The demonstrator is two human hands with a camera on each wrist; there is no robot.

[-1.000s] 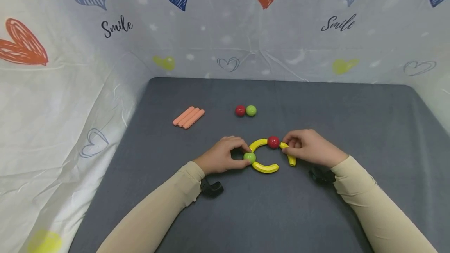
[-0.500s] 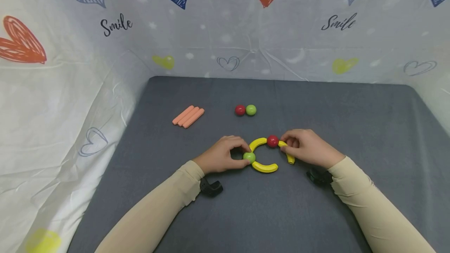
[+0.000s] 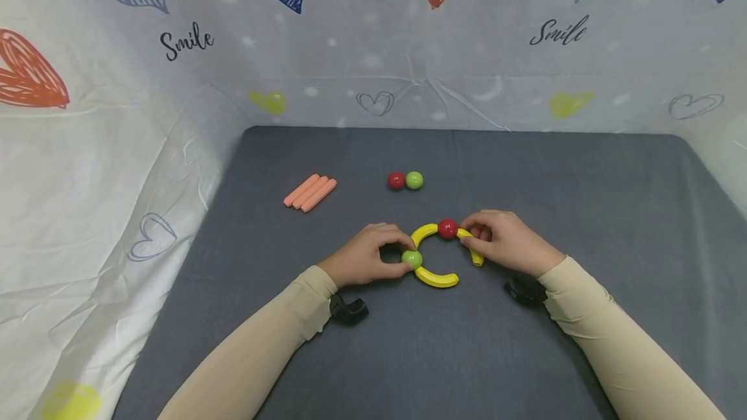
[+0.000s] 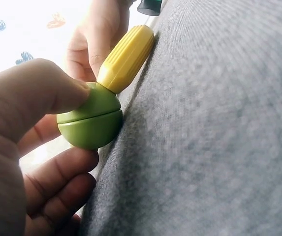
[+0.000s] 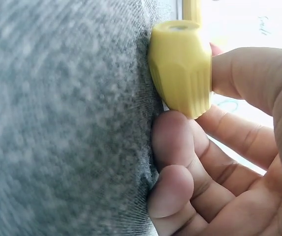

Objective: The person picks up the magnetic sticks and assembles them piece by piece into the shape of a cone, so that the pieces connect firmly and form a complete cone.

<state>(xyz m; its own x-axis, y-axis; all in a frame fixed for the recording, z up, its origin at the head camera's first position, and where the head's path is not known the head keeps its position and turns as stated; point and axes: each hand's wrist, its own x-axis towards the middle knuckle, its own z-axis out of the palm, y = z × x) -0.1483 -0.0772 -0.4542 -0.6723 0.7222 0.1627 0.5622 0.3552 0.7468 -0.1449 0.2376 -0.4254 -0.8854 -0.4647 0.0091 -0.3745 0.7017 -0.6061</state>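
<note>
Has three orange sticks (image 3: 310, 193) on the table (image 3: 373, 355), far left. With the left hand (image 3: 369, 255), pinches a front green ball (image 3: 412, 260) touching a lower yellow arc (image 3: 438, 279). Shows a rear red ball (image 3: 396, 180) beside a rear green ball (image 3: 414, 180); nearer, an upper yellow arc (image 3: 423, 233) meeting a front red ball (image 3: 447, 229). Pinches a right yellow arc (image 3: 476, 257) in the right hand (image 3: 509, 240).

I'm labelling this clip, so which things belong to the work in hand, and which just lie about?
Seemingly in use:
held green ball
held yellow arc
near red ball
upper yellow arc
lower yellow arc

Seemingly lying about:
orange sticks
far red ball
far green ball
</note>
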